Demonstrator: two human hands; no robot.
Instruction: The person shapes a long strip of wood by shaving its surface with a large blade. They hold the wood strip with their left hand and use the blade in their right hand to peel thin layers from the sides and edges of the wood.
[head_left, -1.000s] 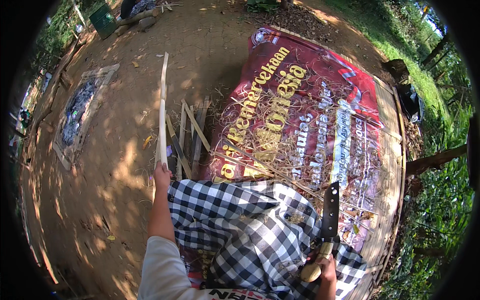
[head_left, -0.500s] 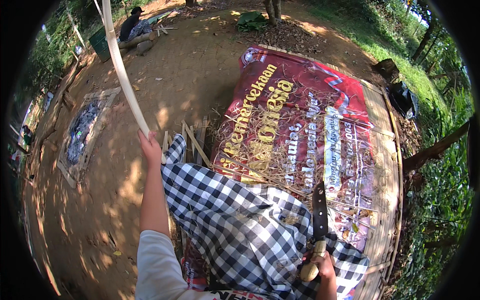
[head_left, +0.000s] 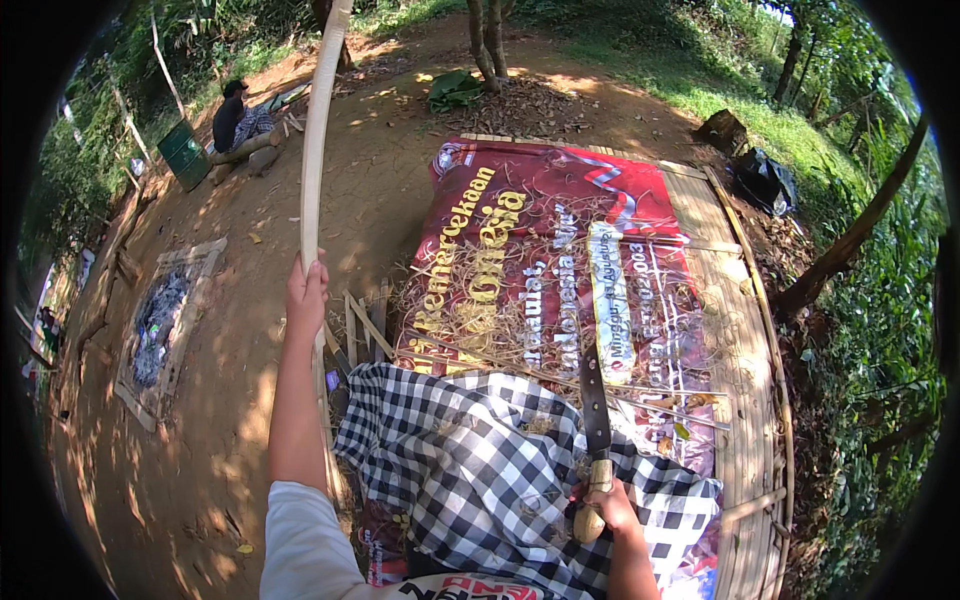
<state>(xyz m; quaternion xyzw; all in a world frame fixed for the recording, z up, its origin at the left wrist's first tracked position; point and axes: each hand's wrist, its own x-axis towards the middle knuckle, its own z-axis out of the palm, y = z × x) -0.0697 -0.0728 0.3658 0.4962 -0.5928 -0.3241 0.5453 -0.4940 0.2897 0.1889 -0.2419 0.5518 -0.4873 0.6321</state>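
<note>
My left hand is wrapped round a long, pale bamboo strip that stands nearly upright and runs past the top of the view. My right hand grips a machete by its pale wooden handle, over my lap; the dark blade, with several holes, points away from me. A black-and-white checkered cloth covers my legs. The strip and the blade are well apart. Beyond my knees a red printed banner lies under thin curled shavings.
The banner lies on a bamboo-slat platform. Split bamboo pieces lie by its left edge. On the dirt ground at left is an ash pit with a frame. A person sits far left near a green drum. A black bag lies at right.
The bamboo strip has swung from a leftward lean to nearly upright, still in my left hand. The view has shifted, and the machete remains in my right hand.
</note>
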